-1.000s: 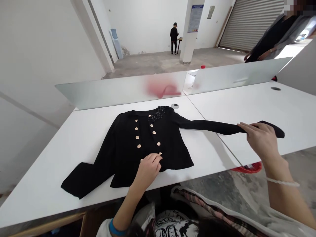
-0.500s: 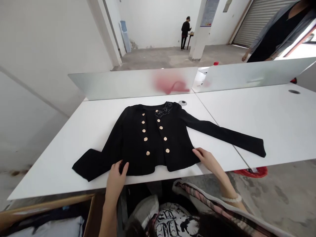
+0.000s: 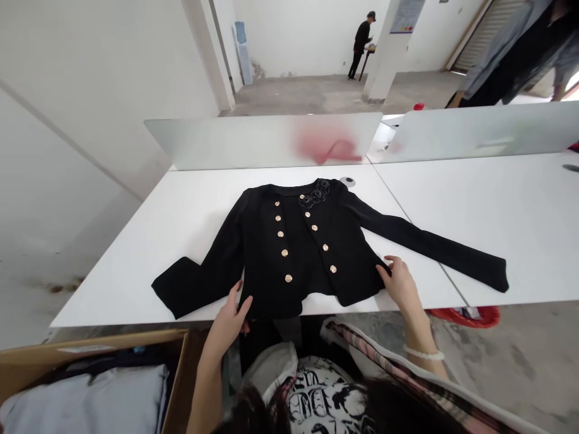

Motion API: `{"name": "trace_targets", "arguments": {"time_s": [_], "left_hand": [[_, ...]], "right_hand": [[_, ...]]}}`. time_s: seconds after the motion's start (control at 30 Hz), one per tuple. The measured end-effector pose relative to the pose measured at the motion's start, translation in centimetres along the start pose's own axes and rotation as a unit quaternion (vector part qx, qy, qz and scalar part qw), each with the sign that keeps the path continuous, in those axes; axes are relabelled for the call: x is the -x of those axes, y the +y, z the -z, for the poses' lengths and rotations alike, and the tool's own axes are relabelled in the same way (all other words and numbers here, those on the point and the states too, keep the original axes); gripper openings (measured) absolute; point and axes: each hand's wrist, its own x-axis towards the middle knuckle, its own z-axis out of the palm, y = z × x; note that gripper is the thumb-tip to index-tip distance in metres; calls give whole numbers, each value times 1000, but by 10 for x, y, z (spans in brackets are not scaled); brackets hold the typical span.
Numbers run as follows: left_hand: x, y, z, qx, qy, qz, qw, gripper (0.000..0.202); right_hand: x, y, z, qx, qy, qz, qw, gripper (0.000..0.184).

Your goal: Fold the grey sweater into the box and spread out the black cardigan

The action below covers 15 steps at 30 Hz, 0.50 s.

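Observation:
A black jacket point(image 3: 312, 259) lies front up and unfastened on the white table point(image 3: 190, 211). Two rows of gold buttons run down its front, and dark rosettes trim the collar on the right. One sleeve bends toward the near left; the other stretches out to the right. My left hand point(image 3: 230, 316) grips the lower left side of the hem, some of its fingers hidden by the cloth. At the lower right side edge, my right hand point(image 3: 400, 283) pinches the fabric between thumb and fingers.
A frosted divider point(image 3: 226, 141) stands along the table's back edge. Below the near left corner is an open cardboard box point(image 3: 181, 374) with folded clothes. A red bin point(image 3: 491, 316) sits under the front edge at right. Two people point(image 3: 362, 42) are beyond the divider.
My right hand has drawn the jacket's lower right side outward, and the front opening looks wider at the hem. My left hand stays at the left hem. The camera view has shifted.

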Motion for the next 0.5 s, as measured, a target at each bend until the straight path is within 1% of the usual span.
{"name": "trace_targets", "arguments": {"time_s": [0.03,0.07,0.1,0.13,0.17,0.2,0.23,0.3,0.33,0.4,0.5], "left_hand": [[4,2,2,-73,43,-10,996,64],[8,3,3,-147,103,-28,983,59],[9,5,4,-209,165,-54,962,54],[9,6,4,-251,214,-90,940,49],[8,7,3,-270,240,-135,923,45],[4,6,0,-272,245,-185,912,43],[-1,6,-5,-267,233,-233,905,42],[-14,3,-16,-271,193,-302,893,43],[-22,3,-22,-289,180,-317,885,46],[-36,3,-31,-343,167,-315,869,54],[-55,13,-35,-390,144,-299,859,59]], "right_hand": [[1,-1,2,40,32,42,998,37],[3,-4,4,61,54,85,993,39],[5,-8,6,65,57,130,988,39],[7,-13,6,60,43,175,982,40],[10,-20,3,54,18,217,974,40],[14,-26,-1,56,-11,253,966,41],[19,-33,-7,69,-38,281,956,42],[30,-45,-24,120,-76,315,938,47],[34,-49,-33,147,-90,321,931,50],[37,-53,-47,184,-110,322,922,55],[24,-52,-53,210,-120,311,919,56]]}}
